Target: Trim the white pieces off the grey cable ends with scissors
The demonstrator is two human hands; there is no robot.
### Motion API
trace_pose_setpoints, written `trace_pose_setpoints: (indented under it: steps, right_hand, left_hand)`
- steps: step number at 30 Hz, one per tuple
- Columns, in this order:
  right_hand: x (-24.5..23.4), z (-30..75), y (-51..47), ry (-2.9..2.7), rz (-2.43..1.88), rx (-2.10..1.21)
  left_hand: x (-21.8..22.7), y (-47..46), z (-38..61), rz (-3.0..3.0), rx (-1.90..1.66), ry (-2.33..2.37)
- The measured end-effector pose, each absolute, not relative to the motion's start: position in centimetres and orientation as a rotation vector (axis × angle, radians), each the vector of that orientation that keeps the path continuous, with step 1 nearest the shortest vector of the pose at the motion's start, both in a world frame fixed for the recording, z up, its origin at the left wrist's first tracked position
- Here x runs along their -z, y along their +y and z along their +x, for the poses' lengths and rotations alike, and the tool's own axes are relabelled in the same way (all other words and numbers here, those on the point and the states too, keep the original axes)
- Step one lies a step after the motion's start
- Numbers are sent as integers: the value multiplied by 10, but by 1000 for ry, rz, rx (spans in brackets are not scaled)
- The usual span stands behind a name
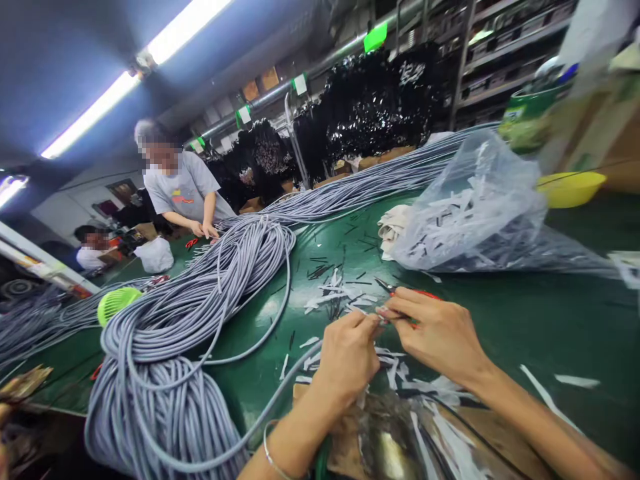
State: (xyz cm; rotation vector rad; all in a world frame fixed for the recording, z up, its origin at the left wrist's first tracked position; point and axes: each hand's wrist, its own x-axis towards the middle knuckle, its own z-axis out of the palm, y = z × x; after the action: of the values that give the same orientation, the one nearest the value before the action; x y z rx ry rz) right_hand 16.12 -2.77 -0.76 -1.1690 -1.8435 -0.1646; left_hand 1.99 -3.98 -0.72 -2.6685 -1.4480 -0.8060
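My left hand [350,357] is closed around a grey cable [295,368] near its end, which points toward my other hand. My right hand [440,333] pinches at the cable's tip with thumb and forefinger. Tucked in that same hand is a pair of red-handled snips [424,293], dark blades pointing left. The fingers partly cover the tip, so its detail is hidden. White and black scraps [333,293] lie on the green table [500,313] just beyond my hands. The cable runs back toward a large coiled bundle of grey cable [195,327] at my left.
A clear bag of white scraps [460,227] sits at right beside a pale cloth [394,227]. Behind it are a yellow bowl [570,190] and a green bucket [530,117]. A light-green basket [116,305] stands left. Another person [183,177] handles cables across the table.
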Motion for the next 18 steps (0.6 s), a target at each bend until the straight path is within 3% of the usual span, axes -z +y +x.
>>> trace_pose_setpoints:
  steps: [10,13,18]
  right_hand:
    - [5,184,1,-1710,-1373,-838]
    - [7,197,-1,-1676,-1492,-737]
    - [11,200,-8,-2098,-1587,-428]
  left_hand:
    - [0,-39,25,-2981,1165,-1729]
    - [-1,-36,21,-2842,1439,-1890]
    - [0,-29,13,-2783,1685,-1940]
